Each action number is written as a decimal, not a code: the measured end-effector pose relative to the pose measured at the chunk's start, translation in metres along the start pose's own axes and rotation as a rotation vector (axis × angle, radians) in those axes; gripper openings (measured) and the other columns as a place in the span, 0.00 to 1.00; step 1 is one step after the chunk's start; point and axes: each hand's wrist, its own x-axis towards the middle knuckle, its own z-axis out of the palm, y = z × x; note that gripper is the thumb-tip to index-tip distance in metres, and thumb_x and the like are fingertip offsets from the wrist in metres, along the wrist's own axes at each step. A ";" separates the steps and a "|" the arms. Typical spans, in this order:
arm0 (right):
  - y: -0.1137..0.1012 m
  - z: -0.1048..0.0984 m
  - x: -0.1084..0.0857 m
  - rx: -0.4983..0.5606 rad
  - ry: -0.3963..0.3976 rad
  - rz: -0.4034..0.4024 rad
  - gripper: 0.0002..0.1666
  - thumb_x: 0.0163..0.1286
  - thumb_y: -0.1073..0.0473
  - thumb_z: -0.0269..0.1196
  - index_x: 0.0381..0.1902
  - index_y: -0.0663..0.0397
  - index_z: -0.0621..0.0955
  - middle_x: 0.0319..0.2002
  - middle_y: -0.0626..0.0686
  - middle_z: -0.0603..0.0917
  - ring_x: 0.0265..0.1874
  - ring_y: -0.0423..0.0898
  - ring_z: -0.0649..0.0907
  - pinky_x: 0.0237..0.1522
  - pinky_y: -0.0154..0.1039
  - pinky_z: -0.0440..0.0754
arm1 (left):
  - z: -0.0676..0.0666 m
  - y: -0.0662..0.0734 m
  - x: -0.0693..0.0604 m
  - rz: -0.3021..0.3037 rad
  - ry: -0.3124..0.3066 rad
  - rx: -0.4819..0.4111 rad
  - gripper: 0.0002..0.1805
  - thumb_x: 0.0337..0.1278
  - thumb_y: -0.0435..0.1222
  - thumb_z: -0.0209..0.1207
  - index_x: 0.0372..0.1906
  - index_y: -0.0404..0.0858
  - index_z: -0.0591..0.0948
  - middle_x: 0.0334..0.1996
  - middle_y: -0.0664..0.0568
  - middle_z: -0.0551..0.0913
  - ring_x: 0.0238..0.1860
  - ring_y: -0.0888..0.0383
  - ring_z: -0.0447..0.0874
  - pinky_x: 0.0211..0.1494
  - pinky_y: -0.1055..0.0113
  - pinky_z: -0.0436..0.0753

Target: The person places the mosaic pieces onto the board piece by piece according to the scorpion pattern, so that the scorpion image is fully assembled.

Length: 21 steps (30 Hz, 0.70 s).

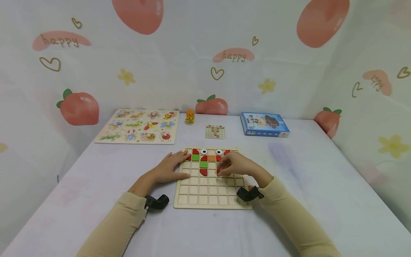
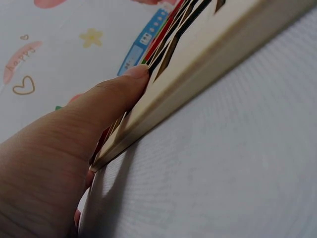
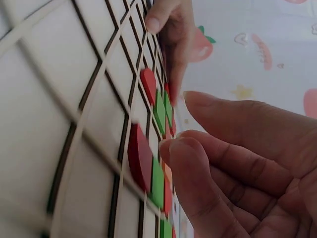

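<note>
The pale wooden grid board with square cells [image 1: 194, 190] lies flat on the table's white cloth [image 1: 205, 232], squarely between the forearms, and looks roughly half worked. Its upper part carries two white discs with black centres [image 1: 203, 151], red pieces with one rounded side [image 1: 203, 172], green square pieces [image 1: 203, 164] and an orange square piece [image 1: 212, 158]; the three rows nearest the person are bare where visible, and some cells at the right are hidden. The right hand [image 1: 236, 164] hovers over the board with thumb and fingers bent and a narrow gap between them; nothing shows in it, and a dark red rounded piece [image 3: 140, 156] sits just beside its fingertips. The left hand [image 1: 170, 166] rests on the board's left edge, fingers extended, gripping nothing. Beyond the board, a small square card with a coloured grid pattern [image 1: 215, 131] seems to show pieces lower down too, so more cells probably remain to fill, though its details are too small to match. Farther out are a wooden insect-picture board [image 1: 138, 126], an orange toy figure [image 1: 189, 116] and a blue printed box [image 1: 264, 125].
</note>
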 end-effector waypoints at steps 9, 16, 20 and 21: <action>0.019 -0.014 -0.031 -0.018 0.047 0.071 0.13 0.58 0.59 0.67 0.40 0.59 0.84 0.33 0.51 0.85 0.30 0.41 0.80 0.35 0.35 0.81 | 0.001 -0.002 0.001 0.007 -0.001 -0.005 0.46 0.51 0.59 0.59 0.72 0.44 0.58 0.74 0.50 0.52 0.74 0.47 0.45 0.75 0.45 0.39; 0.033 -0.016 -0.055 0.000 0.057 0.104 0.14 0.56 0.58 0.68 0.39 0.59 0.83 0.32 0.50 0.83 0.32 0.43 0.78 0.34 0.36 0.78 | -0.001 0.000 0.000 0.008 -0.006 0.003 0.46 0.51 0.59 0.59 0.72 0.44 0.57 0.73 0.49 0.53 0.74 0.47 0.46 0.74 0.44 0.41; 0.040 -0.017 -0.068 0.018 0.060 0.099 0.14 0.56 0.60 0.68 0.40 0.61 0.83 0.29 0.50 0.81 0.30 0.44 0.77 0.31 0.33 0.77 | 0.000 0.000 0.000 0.003 -0.007 -0.003 0.46 0.51 0.59 0.59 0.72 0.44 0.57 0.73 0.49 0.53 0.74 0.46 0.45 0.74 0.44 0.40; 0.042 -0.017 -0.071 0.020 0.063 0.096 0.15 0.56 0.59 0.68 0.40 0.61 0.83 0.29 0.50 0.81 0.29 0.43 0.77 0.31 0.32 0.77 | 0.000 0.000 -0.001 0.000 -0.007 -0.005 0.46 0.51 0.59 0.59 0.72 0.44 0.57 0.73 0.49 0.53 0.74 0.47 0.45 0.74 0.45 0.40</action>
